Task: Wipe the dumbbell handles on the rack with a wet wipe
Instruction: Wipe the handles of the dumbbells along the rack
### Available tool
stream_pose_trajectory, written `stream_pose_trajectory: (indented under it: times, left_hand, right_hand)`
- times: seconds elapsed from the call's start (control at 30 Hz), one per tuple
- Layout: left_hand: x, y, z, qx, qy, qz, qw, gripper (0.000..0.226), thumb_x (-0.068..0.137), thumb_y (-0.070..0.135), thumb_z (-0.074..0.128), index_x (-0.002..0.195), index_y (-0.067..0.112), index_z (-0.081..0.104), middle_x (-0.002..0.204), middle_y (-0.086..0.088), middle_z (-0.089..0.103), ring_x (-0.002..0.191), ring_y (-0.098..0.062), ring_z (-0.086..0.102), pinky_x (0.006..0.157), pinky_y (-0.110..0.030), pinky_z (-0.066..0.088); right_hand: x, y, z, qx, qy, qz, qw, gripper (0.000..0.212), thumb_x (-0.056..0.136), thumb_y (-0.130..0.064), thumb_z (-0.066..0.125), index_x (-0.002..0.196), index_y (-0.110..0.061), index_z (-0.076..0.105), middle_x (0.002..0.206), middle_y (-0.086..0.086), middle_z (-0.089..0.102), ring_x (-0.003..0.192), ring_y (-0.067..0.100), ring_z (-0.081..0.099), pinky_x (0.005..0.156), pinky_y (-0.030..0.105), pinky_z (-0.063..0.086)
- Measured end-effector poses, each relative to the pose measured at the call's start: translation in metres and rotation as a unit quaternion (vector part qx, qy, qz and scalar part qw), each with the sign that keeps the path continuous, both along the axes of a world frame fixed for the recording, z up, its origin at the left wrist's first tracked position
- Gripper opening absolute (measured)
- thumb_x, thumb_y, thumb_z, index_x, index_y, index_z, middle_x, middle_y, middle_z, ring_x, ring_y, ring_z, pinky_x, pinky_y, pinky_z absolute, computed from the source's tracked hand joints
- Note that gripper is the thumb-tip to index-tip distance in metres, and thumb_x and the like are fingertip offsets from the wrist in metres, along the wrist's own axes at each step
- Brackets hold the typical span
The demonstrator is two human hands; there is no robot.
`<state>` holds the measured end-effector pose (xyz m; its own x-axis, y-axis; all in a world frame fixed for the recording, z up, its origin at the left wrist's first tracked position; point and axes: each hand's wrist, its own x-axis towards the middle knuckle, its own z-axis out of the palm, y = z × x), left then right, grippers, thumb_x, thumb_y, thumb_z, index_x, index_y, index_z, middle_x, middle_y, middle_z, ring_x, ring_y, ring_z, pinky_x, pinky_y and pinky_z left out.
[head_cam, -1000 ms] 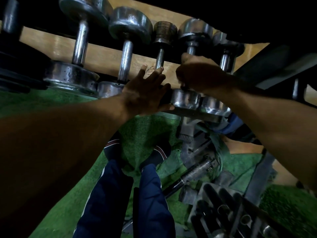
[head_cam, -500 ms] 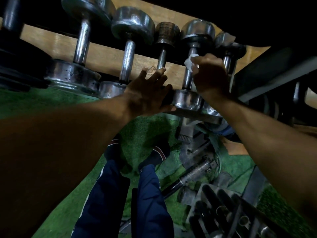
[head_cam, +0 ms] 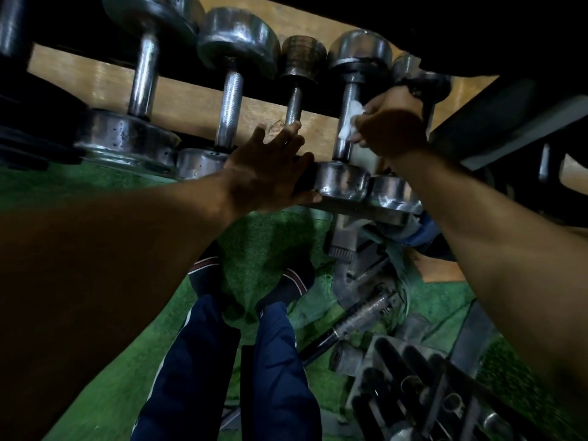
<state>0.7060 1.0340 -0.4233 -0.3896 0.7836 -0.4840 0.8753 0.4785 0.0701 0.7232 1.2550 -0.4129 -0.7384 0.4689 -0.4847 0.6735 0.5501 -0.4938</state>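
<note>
Now the right hand (head_cam: 389, 128), pinching the white wet wipe (head_cam: 350, 120), has slid up the chrome dumbbell handle (head_cam: 346, 122), while the flat left hand (head_cam: 264, 173) steadies beside it.

Green turf floor (head_cam: 133, 342) below both forearms. Navy track pants (head_cam: 222, 377) and dark socks with maroon-white stripes (head_cam: 288, 286) straight below the left hand. Black-and-chrome barbell bar (head_cam: 353, 319) lying on the floor below the right hand. Grey metal rack of bars or tubes (head_cam: 423, 396) under the right forearm. Tan wooden panel (head_cam: 191, 103) behind, above the left hand.
</note>
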Motion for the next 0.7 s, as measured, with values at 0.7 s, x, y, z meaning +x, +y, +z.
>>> stream_pose_trajectory:
  times: [0.7]
  left_hand:
    - [0.0,0.003,0.004,-0.007,-0.005,0.008,1.0,0.099,0.084,0.083,0.0,0.154,0.02,0.03,0.167,-0.013,0.019,0.157,-0.03,0.002,0.117,-0.062,0.025]
  right_hand:
    - [0.002,-0.002,-0.001,-0.184,-0.087,-0.114,0.972,0.037,0.088,0.011,0.044,0.065,-0.019,0.044,0.057,0.004,0.038,0.038,0.011,0.037,0.039,0.015,0.029]
